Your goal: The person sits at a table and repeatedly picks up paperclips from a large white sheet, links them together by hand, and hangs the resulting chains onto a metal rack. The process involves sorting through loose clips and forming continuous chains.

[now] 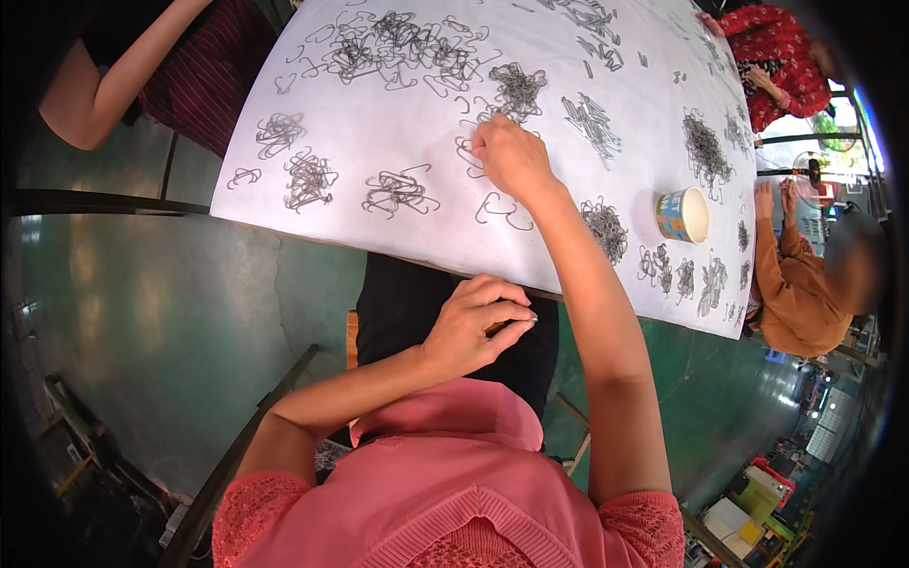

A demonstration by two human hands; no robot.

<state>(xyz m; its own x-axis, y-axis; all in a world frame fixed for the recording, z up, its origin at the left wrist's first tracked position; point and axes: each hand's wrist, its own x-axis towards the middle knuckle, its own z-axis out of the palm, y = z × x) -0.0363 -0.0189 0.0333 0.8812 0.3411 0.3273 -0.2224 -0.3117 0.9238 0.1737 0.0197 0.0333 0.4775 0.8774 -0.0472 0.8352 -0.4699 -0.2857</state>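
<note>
My right hand (514, 159) reaches over the table, its fingers curled down among loose bent wire hooks (470, 150). Its fingertips are partly hidden, so what they pinch does not show. A dense heap of hooks (519, 87) lies just beyond that hand, and a few more hooks (505, 210) lie nearer the table edge. Below that edge, over my lap, my left hand (476, 322) is closed. A small dark piece with a shiny tip (533, 319) pokes out between its thumb and fingers; its kind cannot be told.
Piles of hooks (396, 192) dot the white tabletop (331, 114), with a wide spread (398, 47) at the far left. Straight metal pieces (593, 126) lie to the right. A paper cup (684, 216) stands near other heaps. People sit at the left and right edges.
</note>
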